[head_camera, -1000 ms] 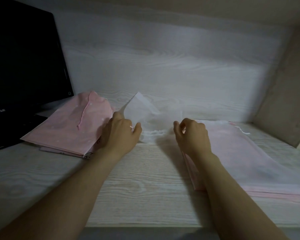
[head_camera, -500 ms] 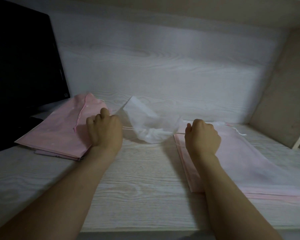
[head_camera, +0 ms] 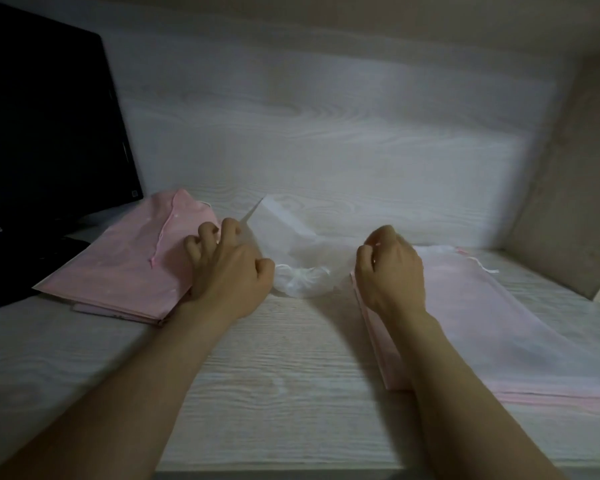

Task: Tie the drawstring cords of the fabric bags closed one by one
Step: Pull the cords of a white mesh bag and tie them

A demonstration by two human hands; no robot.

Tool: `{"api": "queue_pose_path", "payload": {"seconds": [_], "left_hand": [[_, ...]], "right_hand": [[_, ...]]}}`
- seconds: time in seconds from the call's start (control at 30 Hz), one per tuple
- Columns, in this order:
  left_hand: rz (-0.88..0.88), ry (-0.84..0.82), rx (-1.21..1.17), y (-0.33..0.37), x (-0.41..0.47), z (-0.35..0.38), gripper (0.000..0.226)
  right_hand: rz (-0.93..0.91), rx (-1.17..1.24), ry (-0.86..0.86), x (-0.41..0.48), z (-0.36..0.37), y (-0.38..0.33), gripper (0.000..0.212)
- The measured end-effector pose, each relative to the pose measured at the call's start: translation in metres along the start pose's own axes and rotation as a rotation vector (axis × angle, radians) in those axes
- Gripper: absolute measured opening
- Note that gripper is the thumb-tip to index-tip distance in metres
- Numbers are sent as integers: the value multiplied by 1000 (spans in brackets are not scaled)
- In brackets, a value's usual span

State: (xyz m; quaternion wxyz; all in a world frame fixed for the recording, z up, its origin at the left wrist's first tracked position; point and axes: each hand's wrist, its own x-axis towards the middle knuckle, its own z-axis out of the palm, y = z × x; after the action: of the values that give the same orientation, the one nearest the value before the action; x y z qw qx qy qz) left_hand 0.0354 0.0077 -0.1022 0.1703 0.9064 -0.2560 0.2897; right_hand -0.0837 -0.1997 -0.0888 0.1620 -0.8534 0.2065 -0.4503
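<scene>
A sheer white drawstring bag (head_camera: 293,240) lies on the pale wooden desk (head_camera: 284,368) between my hands, its mouth gathered into a bunch (head_camera: 302,280) toward me. My left hand (head_camera: 229,271) sits at the bunch's left side, fingers curled, thumb against a white cord loop (head_camera: 284,268). Just right of the bag, my right hand (head_camera: 390,268) is closed in a pinch, seemingly on the other cord end. The cords themselves are thin and mostly hidden by my fingers.
A pile of pink bags (head_camera: 129,268) lies at the left, partly under my left hand. A stack of pink and sheer bags (head_camera: 506,323) lies under my right forearm. A black monitor (head_camera: 49,133) stands far left. A side wall (head_camera: 568,202) closes the right.
Half a second ago my hands were spread apart, pulling the cords taut and cinching the bag's mouth. They have since come back toward the gathered mouth.
</scene>
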Motion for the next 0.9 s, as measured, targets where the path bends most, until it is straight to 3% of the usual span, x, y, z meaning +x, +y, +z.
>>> {"api": "queue_pose_path", "payload": {"seconds": [0.1,0.23,0.33,0.5,0.77,0.9], "left_hand": [[37,-33,-7,4,-2,-5,51],[91,-47,-115,5,-4,-11,54],[110,-80,-201,3,-7,-11,57],[189,-127,-234,4,-8,-13,38],[39,-32,-28,12,-9,-19,16],[116,103,-207,14,-6,-15,20]], "right_hand": [[-230,80,-37,-3,1,-5,24],[-348,-42,-237,-10,3,-14,40],[-372,-99,-280,-8,3,-13,35],[-379,-70,-433,-6,9,-9,7],[-360,-13,-515,-7,21,-13,13],[-408,-2,-518,-9,22,-16,16]]}}
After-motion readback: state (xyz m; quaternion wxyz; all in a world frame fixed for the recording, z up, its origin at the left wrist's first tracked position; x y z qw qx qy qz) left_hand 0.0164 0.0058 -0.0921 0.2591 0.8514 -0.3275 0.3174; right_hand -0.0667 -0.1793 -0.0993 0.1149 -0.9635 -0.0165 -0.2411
